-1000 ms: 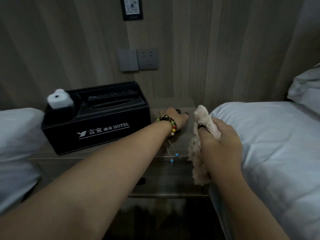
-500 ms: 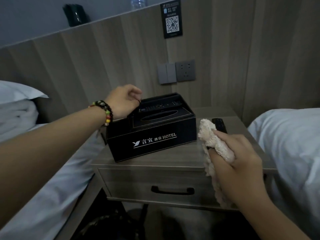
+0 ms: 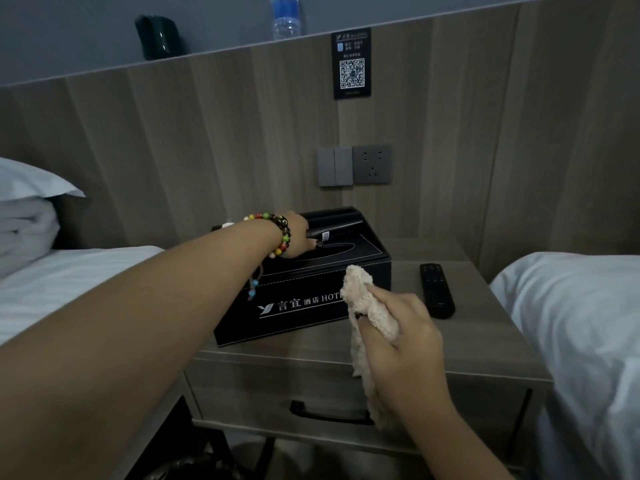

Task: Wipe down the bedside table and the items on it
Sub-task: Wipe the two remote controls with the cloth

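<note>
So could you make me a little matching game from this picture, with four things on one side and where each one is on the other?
Things:
1. cloth
2. remote
3. water bottle
4. second remote

Places:
A. on the ledge above the wooden wall panel
B. lying flat on the bedside table, right of the black tissue box
C. gripped in the right hand
D. held by the left hand over the top of the box

Pairs: 1-C, 2-B, 3-A, 4-D
</note>
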The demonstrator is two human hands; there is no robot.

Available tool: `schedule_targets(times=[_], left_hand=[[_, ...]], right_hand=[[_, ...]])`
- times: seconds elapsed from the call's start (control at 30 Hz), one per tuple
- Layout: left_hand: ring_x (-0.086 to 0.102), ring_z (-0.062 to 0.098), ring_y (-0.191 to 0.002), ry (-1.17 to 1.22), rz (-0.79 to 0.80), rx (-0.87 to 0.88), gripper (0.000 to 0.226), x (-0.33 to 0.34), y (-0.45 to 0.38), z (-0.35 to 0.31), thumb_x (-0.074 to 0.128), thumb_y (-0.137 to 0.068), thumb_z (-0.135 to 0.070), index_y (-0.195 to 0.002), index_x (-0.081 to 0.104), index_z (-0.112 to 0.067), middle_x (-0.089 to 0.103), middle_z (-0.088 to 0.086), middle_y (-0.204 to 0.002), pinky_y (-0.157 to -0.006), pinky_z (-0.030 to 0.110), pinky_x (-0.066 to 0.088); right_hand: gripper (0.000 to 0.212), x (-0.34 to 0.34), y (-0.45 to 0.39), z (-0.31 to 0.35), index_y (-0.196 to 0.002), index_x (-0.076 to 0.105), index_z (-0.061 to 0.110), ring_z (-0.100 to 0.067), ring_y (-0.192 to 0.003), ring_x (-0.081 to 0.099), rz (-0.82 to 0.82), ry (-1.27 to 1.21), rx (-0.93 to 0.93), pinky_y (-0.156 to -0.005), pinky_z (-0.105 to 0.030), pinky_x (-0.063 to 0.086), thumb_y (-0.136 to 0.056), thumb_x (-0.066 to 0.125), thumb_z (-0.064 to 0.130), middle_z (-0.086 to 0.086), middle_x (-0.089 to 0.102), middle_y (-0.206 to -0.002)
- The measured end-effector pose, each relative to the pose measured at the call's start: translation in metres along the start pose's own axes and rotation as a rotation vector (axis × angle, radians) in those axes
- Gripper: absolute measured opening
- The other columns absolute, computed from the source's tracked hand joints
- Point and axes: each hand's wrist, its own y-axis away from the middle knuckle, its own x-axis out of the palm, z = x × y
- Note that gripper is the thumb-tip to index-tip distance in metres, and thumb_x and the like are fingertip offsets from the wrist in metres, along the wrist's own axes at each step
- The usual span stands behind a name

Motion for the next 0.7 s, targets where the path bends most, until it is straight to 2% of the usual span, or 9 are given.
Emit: schedule_targets(times=[0.13,0.27,0.37,0.43,0.47,0.53,0.63,0.7], left_hand=[[0.056,0.029,-0.106,0.015,-0.064,-0.050,0.041,0.005,-0.001,-0.002,0.043,-0.098,-0.037,-0.122,0.053,-0.006,0.055,0.015,-0.121,-0.086,0.033,0.046],[0.059,0.030,-0.099,0.262,-0.245,-0.151,0.029,0.004,0.014,-0.005,0.041,-0.100,-0.029,-0.115,0.052,-0.007,0.062,0.015,-0.111,-0.089,0.037,0.047],[0.065,0.024,-0.086,0.670,-0.504,-0.122,0.022,0.001,0.051,-0.013,0.040,-0.099,-0.029,-0.110,0.053,-0.015,0.068,0.006,-0.096,-0.081,0.040,0.053],[0.067,0.016,-0.074,1.132,-0.575,-0.040,0.017,0.003,0.091,-0.033,0.041,-0.101,-0.025,-0.107,0.055,-0.017,0.068,0.001,-0.084,-0.073,0.036,0.055],[0.064,0.014,-0.068,1.419,-0.528,-0.003,0.017,0.008,0.113,-0.046,0.042,-0.101,-0.022,-0.107,0.056,-0.015,0.067,0.003,-0.078,-0.069,0.035,0.054],[0.059,0.014,-0.063,1.918,-0.312,0.030,0.023,0.022,0.152,-0.069,0.042,-0.100,-0.024,-0.110,0.058,-0.012,0.065,0.009,-0.075,-0.061,0.032,0.051],[0.056,0.015,-0.062,2.332,-0.024,-0.044,0.040,0.054,0.181,-0.091,0.042,-0.094,-0.038,-0.115,0.061,-0.010,0.067,0.013,-0.084,-0.056,0.028,0.043],[0.055,0.016,-0.062,2.476,0.071,-0.092,0.041,0.068,0.185,-0.103,0.044,-0.092,-0.039,-0.110,0.066,-0.009,0.070,0.014,-0.091,-0.058,0.028,0.040]], right_hand=[[0.038,-0.001,-0.007,-0.004,-0.118,0.067,0.018,0.008,-0.092,0.056,-0.036,-0.012,0.023,-0.074,-0.001,0.041,-0.084,0.066,0.004,0.013,0.057,-0.097],[0.035,-0.009,-0.008,-0.006,-0.114,0.068,0.023,0.007,-0.092,0.057,-0.074,-0.072,0.045,-0.073,-0.002,0.041,-0.084,0.066,0.007,0.013,0.059,-0.096],[0.032,-0.020,-0.007,-0.008,-0.108,0.070,0.024,0.003,-0.091,0.059,-0.091,-0.094,0.043,-0.073,-0.003,0.042,-0.082,0.068,0.005,0.010,0.062,-0.096],[0.033,-0.029,-0.005,-0.006,-0.103,0.069,0.030,0.004,-0.091,0.059,-0.094,-0.080,0.029,-0.073,-0.001,0.040,-0.082,0.069,0.005,0.010,0.062,-0.095],[0.035,-0.034,-0.004,-0.005,-0.102,0.069,0.033,0.004,-0.092,0.059,-0.091,-0.065,0.019,-0.074,0.000,0.040,-0.081,0.070,0.005,0.011,0.063,-0.095],[0.036,-0.047,0.002,-0.001,-0.100,0.069,0.036,0.005,-0.092,0.059,-0.084,-0.060,0.019,-0.074,0.000,0.039,-0.080,0.071,0.006,0.017,0.062,-0.097],[0.030,-0.071,0.016,0.011,-0.101,0.069,0.038,0.006,-0.092,0.060,-0.043,-0.031,-0.032,-0.073,0.001,0.039,-0.075,0.071,0.023,0.019,0.063,-0.098],[0.037,-0.088,0.027,0.022,-0.103,0.070,0.033,0.005,-0.091,0.062,-0.020,-0.020,-0.077,-0.071,0.000,0.041,-0.067,0.065,0.035,0.013,0.066,-0.097]])
